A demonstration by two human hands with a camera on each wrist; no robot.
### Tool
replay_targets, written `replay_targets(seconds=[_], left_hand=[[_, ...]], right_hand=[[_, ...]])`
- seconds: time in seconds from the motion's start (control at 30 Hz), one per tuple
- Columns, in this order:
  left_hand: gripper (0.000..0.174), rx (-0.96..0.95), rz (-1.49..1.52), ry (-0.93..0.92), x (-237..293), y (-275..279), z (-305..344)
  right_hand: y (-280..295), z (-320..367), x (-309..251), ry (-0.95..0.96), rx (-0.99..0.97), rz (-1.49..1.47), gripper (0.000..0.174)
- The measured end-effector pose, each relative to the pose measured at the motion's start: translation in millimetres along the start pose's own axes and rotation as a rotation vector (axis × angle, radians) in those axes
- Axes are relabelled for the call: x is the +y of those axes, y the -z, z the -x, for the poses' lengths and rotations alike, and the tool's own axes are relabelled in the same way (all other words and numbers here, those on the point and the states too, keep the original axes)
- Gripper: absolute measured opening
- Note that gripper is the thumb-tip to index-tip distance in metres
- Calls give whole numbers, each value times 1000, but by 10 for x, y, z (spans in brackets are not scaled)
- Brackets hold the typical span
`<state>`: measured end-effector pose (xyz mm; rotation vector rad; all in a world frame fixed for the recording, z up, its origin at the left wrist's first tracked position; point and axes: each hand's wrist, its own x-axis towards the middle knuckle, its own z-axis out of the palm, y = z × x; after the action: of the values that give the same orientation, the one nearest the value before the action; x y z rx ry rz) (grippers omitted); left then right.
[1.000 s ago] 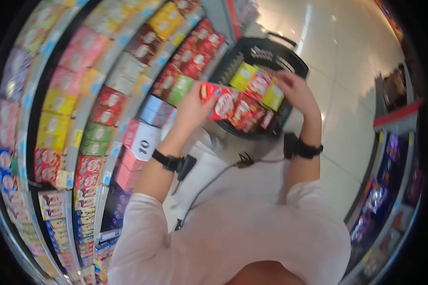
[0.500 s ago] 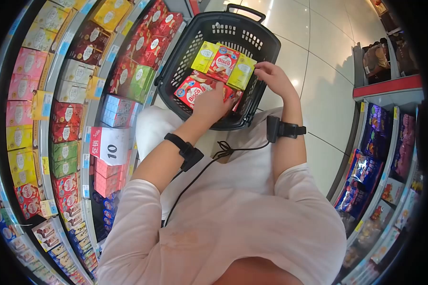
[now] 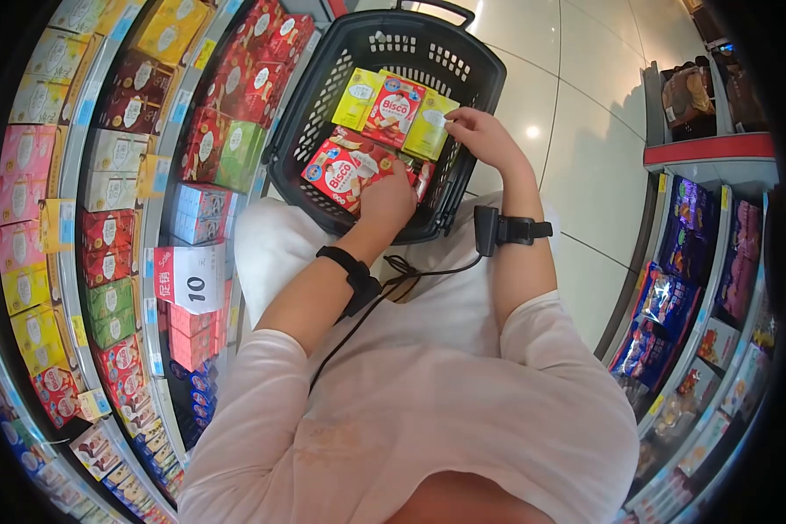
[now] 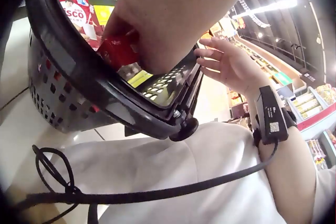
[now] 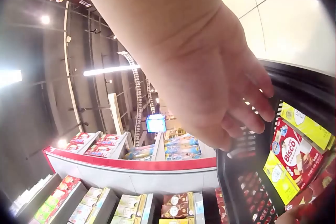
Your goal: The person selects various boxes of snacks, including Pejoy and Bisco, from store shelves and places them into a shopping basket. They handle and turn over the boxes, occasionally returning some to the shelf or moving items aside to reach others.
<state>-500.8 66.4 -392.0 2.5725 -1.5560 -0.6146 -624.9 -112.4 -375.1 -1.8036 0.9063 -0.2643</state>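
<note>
A black shopping basket stands in front of the person's knees. Inside it a red Bisco biscuit box lies between yellow-green boxes. Nearer the body is another red Bisco box with red packs beside it. My left hand reaches in over this nearer group, fingers bent round a red biscuit box, mostly hidden by the hand in the left wrist view. Beside the basket's right rim, my right hand has loosely bent fingers and holds nothing, its fingertips close to a yellow-green box.
Shelves of boxed snacks run along the left, with a price sign reading 10. On the right, another shelf holds bagged snacks. Pale floor tiles lie between. A black cable links both wrist straps.
My left hand has lowered a red Bisco box from above the basket to among the other boxes. My right hand stays by the right rim. The head view has shifted.
</note>
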Motion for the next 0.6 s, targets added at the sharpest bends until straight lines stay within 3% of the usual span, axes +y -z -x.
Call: replay_targets(seconds=[0.2, 0.3, 0.4, 0.47, 0.6], left_hand=[[50, -60, -59, -69, 50, 72, 31], [50, 13, -5, -63, 34, 385, 140], [49, 55, 83, 74, -69, 728, 203], [50, 227, 140, 75, -239, 825, 179], [54, 360, 370, 119, -568, 1009, 127]], right_hand=[[-14, 20, -97, 58, 30, 223, 31], [-159, -23, -80, 106, -34, 395, 31], [-259, -4, -222, 50, -118, 386, 33], [-300, -33, -219, 73, -141, 345, 35], [-354, -85, -159, 116, -133, 291, 40]])
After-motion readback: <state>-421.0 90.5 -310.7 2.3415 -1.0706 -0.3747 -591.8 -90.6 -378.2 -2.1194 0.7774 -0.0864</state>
